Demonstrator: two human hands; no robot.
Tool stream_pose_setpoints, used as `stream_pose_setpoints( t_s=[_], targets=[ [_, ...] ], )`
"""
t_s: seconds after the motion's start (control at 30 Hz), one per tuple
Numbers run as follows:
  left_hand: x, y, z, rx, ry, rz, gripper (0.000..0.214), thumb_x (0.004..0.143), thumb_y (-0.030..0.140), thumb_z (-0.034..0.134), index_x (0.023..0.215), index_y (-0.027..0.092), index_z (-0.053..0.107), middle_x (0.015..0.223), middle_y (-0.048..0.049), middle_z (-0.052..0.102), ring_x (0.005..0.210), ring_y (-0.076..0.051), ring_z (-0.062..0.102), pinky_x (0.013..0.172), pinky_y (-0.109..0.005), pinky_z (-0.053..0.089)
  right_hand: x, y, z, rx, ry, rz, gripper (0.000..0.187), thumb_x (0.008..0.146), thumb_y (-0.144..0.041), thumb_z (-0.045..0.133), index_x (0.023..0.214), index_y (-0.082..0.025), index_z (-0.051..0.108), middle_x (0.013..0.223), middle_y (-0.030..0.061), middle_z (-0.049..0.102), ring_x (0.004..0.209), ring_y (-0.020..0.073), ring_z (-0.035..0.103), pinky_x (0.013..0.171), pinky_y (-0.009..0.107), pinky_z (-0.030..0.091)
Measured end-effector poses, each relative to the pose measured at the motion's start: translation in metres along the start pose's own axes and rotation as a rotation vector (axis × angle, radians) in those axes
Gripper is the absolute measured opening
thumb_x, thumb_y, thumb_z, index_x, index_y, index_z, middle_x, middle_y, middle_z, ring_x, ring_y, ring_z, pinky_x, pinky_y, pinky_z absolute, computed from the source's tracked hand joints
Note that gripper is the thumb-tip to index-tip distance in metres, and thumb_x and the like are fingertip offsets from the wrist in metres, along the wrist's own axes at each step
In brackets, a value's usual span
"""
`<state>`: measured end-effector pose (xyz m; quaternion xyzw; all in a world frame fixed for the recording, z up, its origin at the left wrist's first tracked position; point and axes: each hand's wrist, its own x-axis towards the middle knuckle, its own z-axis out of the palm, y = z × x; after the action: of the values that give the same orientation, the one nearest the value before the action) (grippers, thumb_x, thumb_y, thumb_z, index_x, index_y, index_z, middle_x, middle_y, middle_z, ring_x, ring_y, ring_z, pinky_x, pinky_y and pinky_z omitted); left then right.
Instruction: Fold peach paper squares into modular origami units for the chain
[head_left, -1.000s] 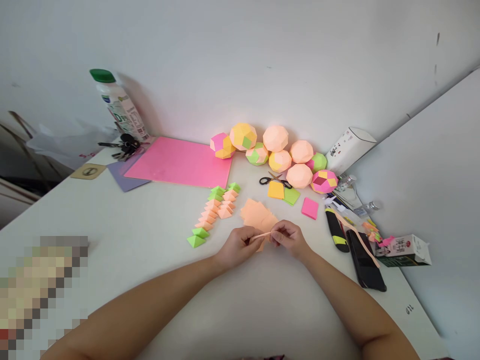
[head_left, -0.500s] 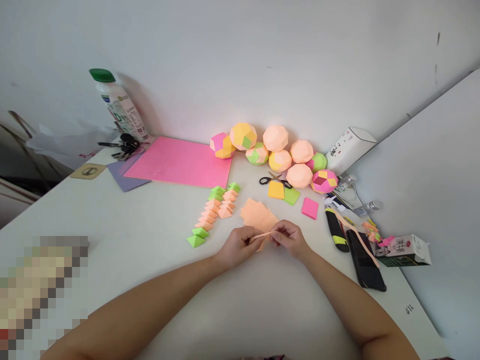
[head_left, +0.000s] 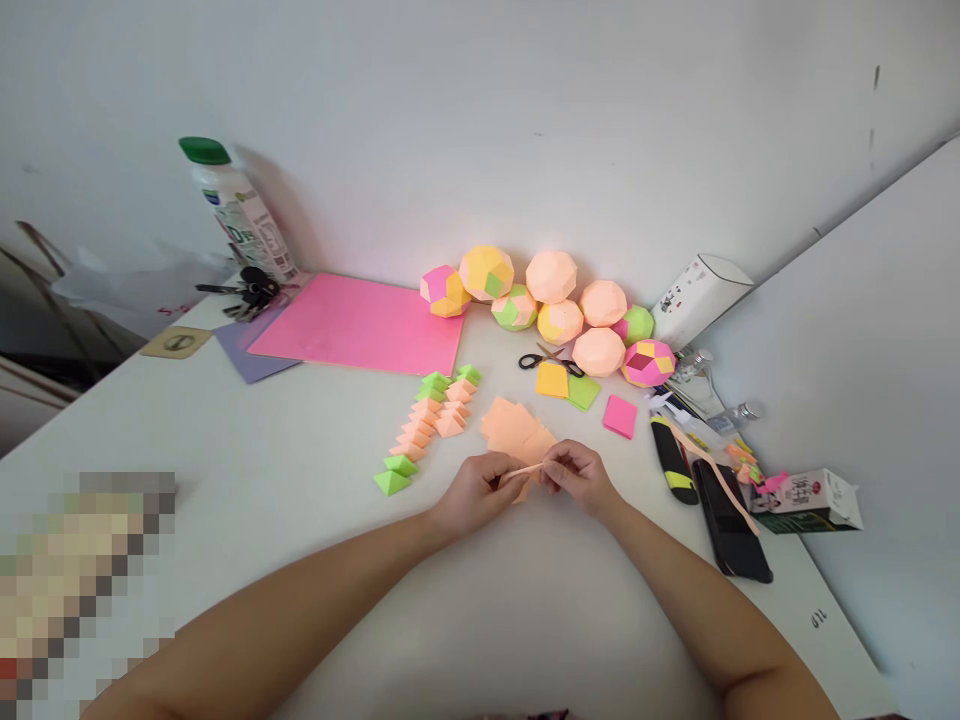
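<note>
A small peach-coloured piece of folded paper [head_left: 526, 470] is pinched between my two hands, seen nearly edge-on. My left hand [head_left: 480, 490] grips its left end, and my right hand [head_left: 581, 476] has closed fingers on its right end. Just behind and beneath them lies a loose pile of peach paper sheets [head_left: 514, 425]. Left of the pile stand two rows of folded paper units [head_left: 420, 425], peach with green ones at the ends. Beyond the pile are a yellow paper pad [head_left: 553, 380], a green one [head_left: 583, 391] and a pink one [head_left: 620, 416].
Several faceted paper balls [head_left: 551, 277] line the wall, with black-handled scissors [head_left: 551, 360] before them. A pink sheet [head_left: 367, 325], keys [head_left: 259, 290] and a bottle [head_left: 244, 220] occupy the back left. On the right are a utility knife [head_left: 673, 460], a phone [head_left: 731, 520] and a milk carton [head_left: 814, 500].
</note>
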<state>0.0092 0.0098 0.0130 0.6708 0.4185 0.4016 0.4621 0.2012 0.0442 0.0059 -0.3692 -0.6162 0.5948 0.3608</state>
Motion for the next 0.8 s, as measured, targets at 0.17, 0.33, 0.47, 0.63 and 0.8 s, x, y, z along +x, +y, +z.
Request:
stream_pose_setpoints(
  t_s=[0.17,0.33,0.47,0.63,0.8],
  targets=[
    [0.0,0.0003,-0.0002,0.012,0.005,0.003,0.029,0.085,0.027,0.046,0.058,0.015,0.048,0.055,0.0045,0.036,0.052,-0.008,0.032,0.049,-0.021,0.027,-0.0005,0.0001,-0.0006,0.008,0.006,0.008,0.02,0.082,-0.035,0.06,0.076,-0.017,0.056,0.064,0.0008,0.061,0.051,0.01,0.052,0.049,0.024,0.044],
    [-0.0003,-0.0007,0.0002,0.001,-0.001,0.003,0.031,0.085,0.027,0.045,0.056,0.016,0.045,0.055,0.005,0.033,0.052,-0.008,0.03,0.049,-0.021,0.027,-0.0003,0.0004,-0.001,0.029,0.002,0.012,0.018,0.082,-0.034,0.06,0.077,-0.017,0.056,0.064,0.0001,0.061,0.051,0.0094,0.052,0.05,0.023,0.043],
    [-0.0002,0.0,-0.0003,0.003,-0.003,-0.005,0.031,0.085,0.026,0.045,0.055,0.016,0.044,0.055,0.0051,0.033,0.052,-0.008,0.031,0.05,-0.021,0.027,-0.0003,-0.0007,-0.0006,0.021,0.0,0.014,0.017,0.082,-0.033,0.06,0.076,-0.017,0.056,0.063,-0.0001,0.06,0.05,0.0093,0.052,0.05,0.023,0.043],
    [0.0005,0.0018,-0.0009,0.018,-0.011,-0.008,0.03,0.085,0.026,0.045,0.056,0.016,0.045,0.055,0.005,0.033,0.053,-0.008,0.031,0.05,-0.022,0.027,-0.0004,-0.0021,-0.0003,0.015,0.004,0.021,0.02,0.082,-0.035,0.06,0.076,-0.016,0.056,0.063,0.0007,0.061,0.051,0.0097,0.052,0.05,0.024,0.043],
    [0.0001,0.0011,-0.0005,0.025,-0.01,-0.002,0.03,0.085,0.025,0.045,0.056,0.016,0.043,0.055,0.005,0.032,0.053,-0.008,0.03,0.049,-0.022,0.026,-0.0006,-0.0016,-0.0004,0.014,0.004,0.021,0.019,0.082,-0.035,0.06,0.076,-0.017,0.056,0.063,0.0004,0.06,0.051,0.0097,0.051,0.05,0.024,0.044]
  ],
)
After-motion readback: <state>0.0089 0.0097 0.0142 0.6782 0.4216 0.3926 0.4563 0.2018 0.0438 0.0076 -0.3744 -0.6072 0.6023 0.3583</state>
